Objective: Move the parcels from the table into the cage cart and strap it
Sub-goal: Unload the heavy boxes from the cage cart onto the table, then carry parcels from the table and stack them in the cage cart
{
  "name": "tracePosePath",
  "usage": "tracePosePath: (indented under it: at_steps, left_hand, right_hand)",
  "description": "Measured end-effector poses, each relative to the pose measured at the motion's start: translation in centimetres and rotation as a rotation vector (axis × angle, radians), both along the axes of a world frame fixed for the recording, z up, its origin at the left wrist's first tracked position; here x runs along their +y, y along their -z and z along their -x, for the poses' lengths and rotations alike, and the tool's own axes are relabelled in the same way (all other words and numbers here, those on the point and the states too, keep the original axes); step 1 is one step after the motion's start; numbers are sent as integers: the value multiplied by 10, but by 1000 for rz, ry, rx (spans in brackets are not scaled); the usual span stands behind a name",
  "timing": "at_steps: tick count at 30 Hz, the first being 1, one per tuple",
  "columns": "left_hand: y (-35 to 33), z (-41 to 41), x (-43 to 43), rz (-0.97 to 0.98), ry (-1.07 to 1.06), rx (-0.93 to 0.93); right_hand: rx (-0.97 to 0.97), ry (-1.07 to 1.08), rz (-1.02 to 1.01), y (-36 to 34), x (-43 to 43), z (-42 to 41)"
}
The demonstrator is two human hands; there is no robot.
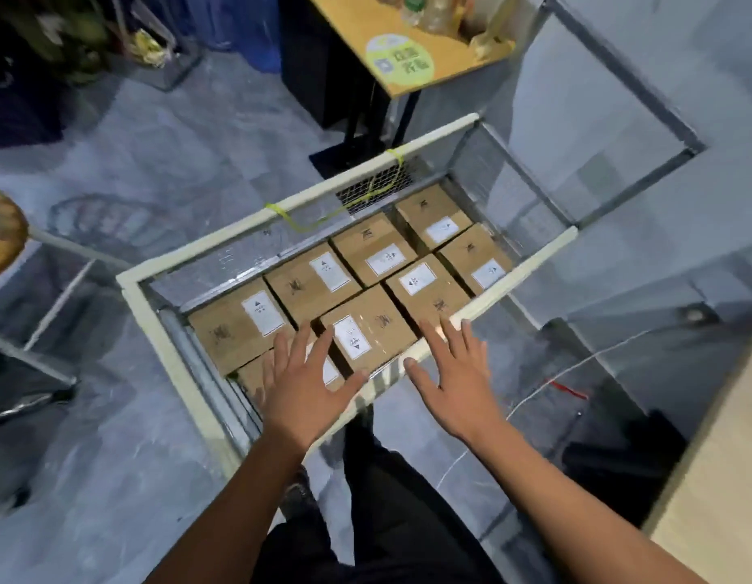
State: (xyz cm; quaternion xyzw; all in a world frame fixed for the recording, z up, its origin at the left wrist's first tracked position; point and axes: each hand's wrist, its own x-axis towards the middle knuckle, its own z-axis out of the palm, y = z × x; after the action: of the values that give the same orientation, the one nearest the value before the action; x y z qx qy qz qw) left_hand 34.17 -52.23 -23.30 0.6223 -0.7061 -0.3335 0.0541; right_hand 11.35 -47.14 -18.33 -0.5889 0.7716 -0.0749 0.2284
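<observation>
Cage cart (pixel 197 246) first: its cream near rim runs right under the fingers of my right hand (pixel 458 381), and if I lean weight there I reckon the whole cart could shift away from me. Parcels (pixel 311 284) next, all down in the cart, labels up, in two rows beyond and below the fingers. One sits under my left hand (pixel 298 389), mostly hidden. I can't tell whether it lies flat, so a push could wedge it against its neighbour. Yellow strap (pixel 296 224) dangles slack on the far rail, well beyond the fingers, not yet across the load; a long reach over could unbalance me. Fingers on both hands are spread apart, gripping nothing. Whether they touch anything, I can't tell.
</observation>
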Motion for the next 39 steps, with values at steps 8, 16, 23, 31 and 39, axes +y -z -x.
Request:
tracePosePath:
  at_steps: [8,16,23,31,39]
  left_hand:
    - [-84,59,27,109,326,39]
    - [-164,192,52,284,638,157]
    - [-193,321,100,377,929,177]
    - [-200,444,177,400,1202,196]
    - [-199,532,269,319,1378,227]
  right_hand:
    - [55,303,124,-75,109,40]
    - [16,651,315,-129,176,113]
    - [55,932,388,-151,271,199]
    - [10,1203,444,-146,379,254]
    - [14,1403,476,-145,468,285]
